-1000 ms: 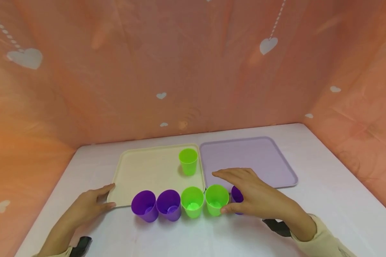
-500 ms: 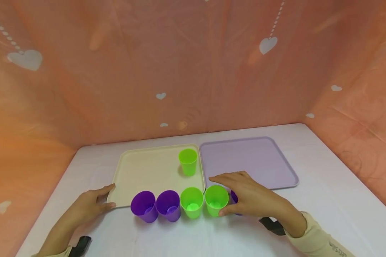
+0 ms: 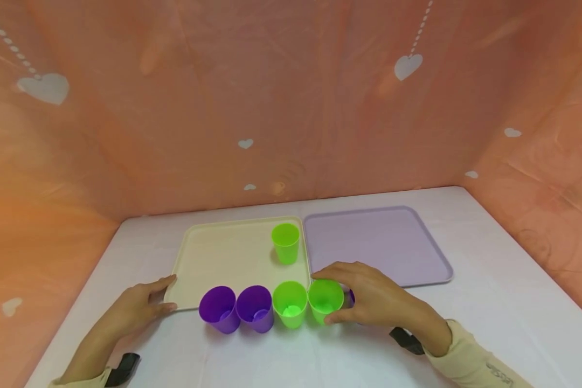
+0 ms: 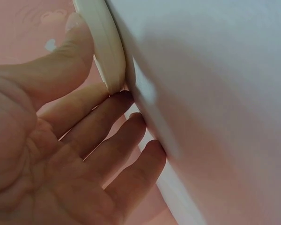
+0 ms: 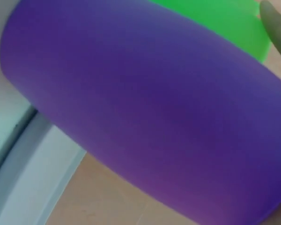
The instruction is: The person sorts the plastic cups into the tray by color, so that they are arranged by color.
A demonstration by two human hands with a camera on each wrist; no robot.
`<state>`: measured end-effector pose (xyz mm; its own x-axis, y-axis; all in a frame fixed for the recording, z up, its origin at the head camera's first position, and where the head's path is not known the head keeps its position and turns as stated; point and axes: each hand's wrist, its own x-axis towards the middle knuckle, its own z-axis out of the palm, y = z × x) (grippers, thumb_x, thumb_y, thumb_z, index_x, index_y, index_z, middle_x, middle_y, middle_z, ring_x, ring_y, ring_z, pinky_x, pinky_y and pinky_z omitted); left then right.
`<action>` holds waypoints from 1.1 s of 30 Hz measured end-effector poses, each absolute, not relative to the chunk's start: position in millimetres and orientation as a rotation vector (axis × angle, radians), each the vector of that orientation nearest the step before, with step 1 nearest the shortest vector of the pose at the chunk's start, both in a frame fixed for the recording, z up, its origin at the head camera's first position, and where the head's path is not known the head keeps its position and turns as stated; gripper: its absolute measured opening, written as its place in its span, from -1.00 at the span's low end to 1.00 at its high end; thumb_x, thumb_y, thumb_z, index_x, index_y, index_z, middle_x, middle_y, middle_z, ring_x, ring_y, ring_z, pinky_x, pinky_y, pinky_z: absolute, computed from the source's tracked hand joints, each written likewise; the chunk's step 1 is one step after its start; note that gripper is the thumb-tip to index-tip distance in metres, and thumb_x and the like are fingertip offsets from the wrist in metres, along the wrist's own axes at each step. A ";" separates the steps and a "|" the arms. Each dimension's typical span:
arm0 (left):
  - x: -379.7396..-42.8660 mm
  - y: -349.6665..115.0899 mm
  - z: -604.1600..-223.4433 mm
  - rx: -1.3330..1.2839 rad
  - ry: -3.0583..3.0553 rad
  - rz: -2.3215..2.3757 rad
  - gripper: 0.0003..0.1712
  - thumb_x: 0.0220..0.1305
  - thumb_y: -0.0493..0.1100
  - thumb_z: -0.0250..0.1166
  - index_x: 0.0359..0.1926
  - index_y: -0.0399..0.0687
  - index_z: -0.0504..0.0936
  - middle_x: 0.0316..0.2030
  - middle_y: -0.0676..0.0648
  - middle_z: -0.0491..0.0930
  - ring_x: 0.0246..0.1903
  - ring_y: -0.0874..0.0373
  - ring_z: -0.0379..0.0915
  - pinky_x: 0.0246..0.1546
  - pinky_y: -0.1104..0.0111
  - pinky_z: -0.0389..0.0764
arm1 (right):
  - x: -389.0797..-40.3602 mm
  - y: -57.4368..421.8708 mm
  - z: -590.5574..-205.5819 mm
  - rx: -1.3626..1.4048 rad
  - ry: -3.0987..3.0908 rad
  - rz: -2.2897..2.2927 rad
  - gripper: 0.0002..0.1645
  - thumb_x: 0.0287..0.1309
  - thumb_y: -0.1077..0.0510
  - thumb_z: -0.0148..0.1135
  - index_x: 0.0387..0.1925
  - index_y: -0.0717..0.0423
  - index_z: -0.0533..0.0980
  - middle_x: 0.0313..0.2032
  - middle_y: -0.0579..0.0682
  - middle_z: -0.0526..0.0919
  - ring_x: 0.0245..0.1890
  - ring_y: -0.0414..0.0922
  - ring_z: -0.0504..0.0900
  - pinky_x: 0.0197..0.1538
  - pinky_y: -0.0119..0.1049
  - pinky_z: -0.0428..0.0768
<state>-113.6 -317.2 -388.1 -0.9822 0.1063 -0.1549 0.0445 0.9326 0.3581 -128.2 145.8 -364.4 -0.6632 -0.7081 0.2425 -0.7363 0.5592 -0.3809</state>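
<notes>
My right hand (image 3: 368,296) is round the rightmost green cup (image 3: 326,302), thumb across its front and fingers behind its rim. In the right wrist view a fingertip lies at that green cup's edge, and a purple cup (image 5: 136,103) fills the foreground. The hand hides most of this purple cup in the head view. To the left in the row stand another green cup (image 3: 290,303) and two purple cups, one (image 3: 255,307) beside the other (image 3: 219,308). My left hand (image 3: 131,307) rests with extended fingers at the near left corner of the cream tray (image 3: 223,253).
A further green cup (image 3: 286,245) stands upright on the cream tray near its right edge. The lilac tray (image 3: 373,242) lies against that tray's right side. Both are on a white-covered table (image 3: 252,361), with an orange heart-patterned cloth (image 3: 291,97) behind and at the sides.
My right hand has moved slightly left and down, its fingers and thumb coming round the rightmost green cup. The left hand and the cups have stayed in place.
</notes>
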 end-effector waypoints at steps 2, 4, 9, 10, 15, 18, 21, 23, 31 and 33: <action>-113.2 -317.0 -388.9 0.111 2.923 0.531 -0.11 0.16 0.09 0.42 0.39 -0.27 0.36 0.29 -0.50 0.34 0.26 -0.58 0.22 0.21 -0.37 0.30 | -128.8 145.6 -367.0 1.275 -2.682 0.711 -0.20 -0.07 -0.26 0.52 0.22 -0.11 0.52 0.10 -0.29 0.64 0.03 -0.27 0.62 0.12 -0.16 0.62; -113.3 -317.0 -389.5 0.106 2.921 0.527 -0.10 0.16 0.10 0.42 0.39 -0.27 0.35 0.29 -0.50 0.34 0.26 -0.58 0.22 0.21 -0.37 0.31 | -129.4 145.5 -368.8 1.284 -2.655 0.710 -0.20 -0.07 -0.25 0.52 0.21 -0.08 0.54 0.10 -0.28 0.64 0.00 -0.28 0.61 0.10 -0.18 0.62; -113.5 -317.2 -389.6 0.106 2.919 0.533 -0.10 0.16 0.11 0.42 0.39 -0.27 0.36 0.29 -0.51 0.34 0.26 -0.58 0.22 0.21 -0.37 0.30 | -130.1 145.5 -368.0 1.275 -2.665 0.695 -0.21 -0.06 -0.25 0.52 0.20 -0.07 0.54 0.10 -0.26 0.63 -0.06 -0.30 0.58 0.09 -0.17 0.63; -113.2 -317.4 -389.5 0.115 2.922 0.539 -0.11 0.16 0.10 0.42 0.38 -0.28 0.36 0.28 -0.52 0.35 0.26 -0.58 0.22 0.21 -0.38 0.30 | -130.1 145.6 -367.6 1.267 -2.679 0.688 -0.21 -0.06 -0.26 0.51 0.21 -0.08 0.54 0.11 -0.27 0.62 -0.05 -0.30 0.58 0.10 -0.16 0.62; -112.6 -318.4 -389.3 0.137 2.921 0.566 -0.13 0.16 0.07 0.43 0.37 -0.29 0.36 0.28 -0.52 0.35 0.27 -0.57 0.22 0.20 -0.38 0.30 | -128.9 146.5 -365.3 1.226 -2.747 0.648 -0.13 -0.07 -0.32 0.48 0.28 -0.13 0.48 0.17 -0.29 0.59 0.11 -0.25 0.59 0.21 -0.11 0.57; -113.2 -318.9 -389.0 0.134 2.915 0.565 -0.13 0.17 0.07 0.42 0.38 -0.30 0.36 0.28 -0.52 0.34 0.27 -0.56 0.22 0.20 -0.37 0.32 | -128.9 146.3 -365.8 1.222 -2.741 0.626 -0.11 -0.07 -0.34 0.47 0.29 -0.12 0.47 0.17 -0.28 0.60 0.15 -0.22 0.59 0.21 -0.11 0.57; -113.5 -318.9 -389.0 0.128 2.915 0.560 -0.14 0.17 0.07 0.42 0.37 -0.29 0.37 0.28 -0.51 0.35 0.27 -0.56 0.23 0.19 -0.37 0.33 | -130.5 146.0 -368.1 1.220 -2.707 0.609 -0.13 -0.07 -0.33 0.48 0.27 -0.12 0.49 0.14 -0.25 0.62 0.12 -0.22 0.60 0.18 -0.11 0.59; -113.8 -319.5 -389.2 0.127 2.914 0.561 -0.13 0.17 0.09 0.42 0.37 -0.29 0.37 0.29 -0.51 0.34 0.27 -0.57 0.22 0.19 -0.38 0.32 | -131.7 145.9 -369.4 1.218 -2.682 0.603 -0.14 -0.07 -0.33 0.49 0.26 -0.11 0.50 0.13 -0.23 0.64 0.10 -0.20 0.62 0.16 -0.10 0.61; -115.3 -318.9 -387.3 0.097 2.893 0.541 -0.12 0.19 0.10 0.41 0.39 -0.27 0.34 0.30 -0.53 0.31 0.27 -0.58 0.19 0.20 -0.39 0.30 | -134.1 146.3 -371.2 1.211 -2.666 0.626 -0.11 -0.11 -0.35 0.49 0.25 -0.12 0.50 0.12 -0.22 0.65 0.10 -0.18 0.63 0.17 -0.09 0.61; -115.7 -318.8 -387.1 0.086 2.883 0.543 -0.11 0.19 0.10 0.41 0.40 -0.27 0.33 0.30 -0.54 0.30 0.28 -0.58 0.18 0.21 -0.39 0.29 | -134.0 146.9 -370.3 1.217 -2.680 0.620 -0.11 -0.11 -0.36 0.48 0.26 -0.10 0.50 0.13 -0.21 0.64 0.11 -0.17 0.62 0.18 -0.08 0.60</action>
<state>-115.7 -318.8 -387.1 -0.9770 0.0951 -0.1908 0.0193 0.9307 0.3654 -134.0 146.9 -370.3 -0.6651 -0.6902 0.2849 -0.7452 0.5894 -0.3118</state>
